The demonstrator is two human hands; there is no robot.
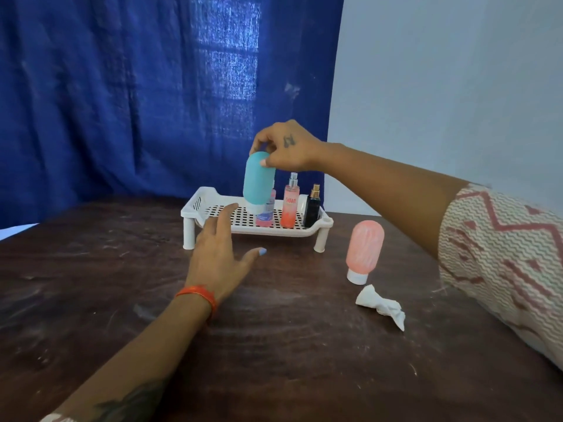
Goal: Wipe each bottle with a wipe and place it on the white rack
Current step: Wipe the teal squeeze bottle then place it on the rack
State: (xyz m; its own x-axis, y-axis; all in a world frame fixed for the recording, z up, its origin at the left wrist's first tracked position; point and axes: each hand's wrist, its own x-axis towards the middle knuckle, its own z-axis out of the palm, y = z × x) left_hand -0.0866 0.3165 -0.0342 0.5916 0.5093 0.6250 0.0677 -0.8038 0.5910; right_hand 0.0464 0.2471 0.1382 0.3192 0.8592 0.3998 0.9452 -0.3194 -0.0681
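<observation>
My right hand (pixel 288 147) grips the top of a teal squeeze bottle (pixel 258 181), cap down, just above the white perforated rack (pixel 213 197). On the rack stand a small pink-and-blue bottle (pixel 268 213), partly hidden behind the teal one, an orange-pink spray bottle (pixel 290 205) and a dark spray bottle (pixel 313 208). My left hand (pixel 219 254) hovers open in front of the rack's left side, fingers spread. A pink squeeze bottle (pixel 364 249) stands cap down on the table right of the rack. A crumpled white wipe (pixel 382 306) lies in front of it.
The dark brown wooden table (pixel 122 284) is scuffed. A blue curtain (pixel 137 86) hangs behind the rack, with a pale wall (pixel 441 86) to the right. A white round object (pixel 303 202) sits at the back of the rack behind the bottles.
</observation>
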